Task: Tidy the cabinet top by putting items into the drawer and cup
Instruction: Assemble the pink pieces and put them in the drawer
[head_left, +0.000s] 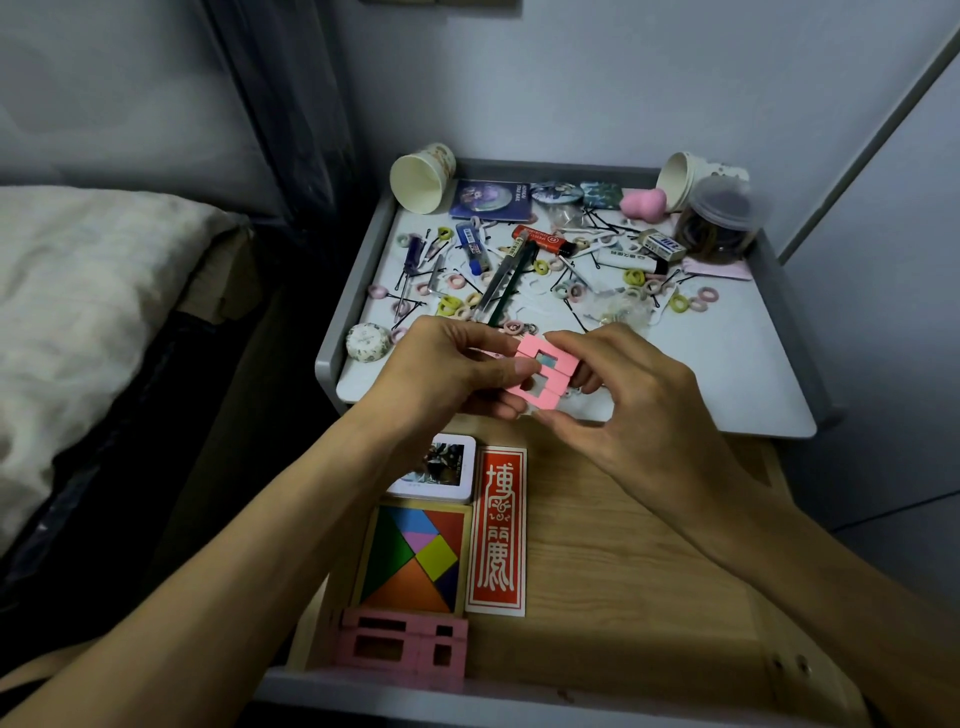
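Pink blocks, flat-faced with square window cut-outs, are held above the front edge of the surface, over the open drawer. The left hand pinches their left side, thumb on top. The right hand grips the right side, fingers curled over. The hands hide the block count. The wooden drawer holds a tangram, a red card, a white tin partly hidden behind the left wrist, and pink frames. The left cup and right cup, both paper, lie tipped at the back among small hair ties.
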